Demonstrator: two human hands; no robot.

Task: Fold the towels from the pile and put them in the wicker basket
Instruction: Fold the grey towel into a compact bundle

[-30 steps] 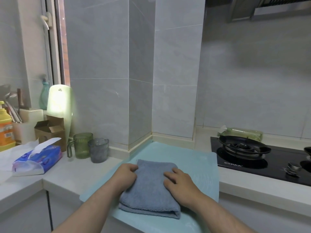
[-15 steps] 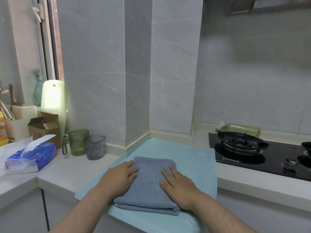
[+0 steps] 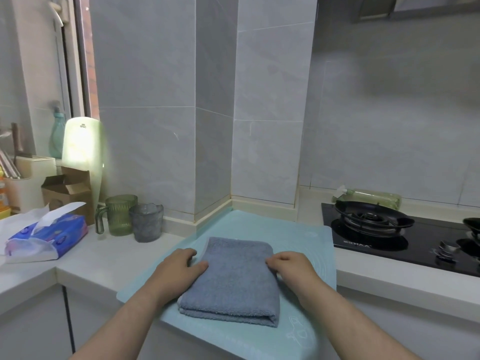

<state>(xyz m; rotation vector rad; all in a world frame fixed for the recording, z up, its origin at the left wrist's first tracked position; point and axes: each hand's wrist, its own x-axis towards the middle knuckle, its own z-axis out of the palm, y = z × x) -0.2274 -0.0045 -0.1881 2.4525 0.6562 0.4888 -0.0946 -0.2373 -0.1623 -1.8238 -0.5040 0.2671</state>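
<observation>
Your left hand [image 3: 179, 268] and right hand [image 3: 292, 267] flank the folded blue-grey towel [image 3: 233, 279] lying on the teal mat [image 3: 298, 229] beside the stove [image 3: 374, 222], each with fingers curled round a side edge, the left thumb resting on top.

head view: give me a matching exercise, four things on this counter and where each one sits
Things:
1 towel
2 green mug
3 tissue pack
4 burner ring

Places:
A on the black hob
B next to the grey cup
C on the blue mat, left hand and right hand at its sides
D at the counter's left end

Pairs: 1-C, 2-B, 3-D, 4-A
</observation>
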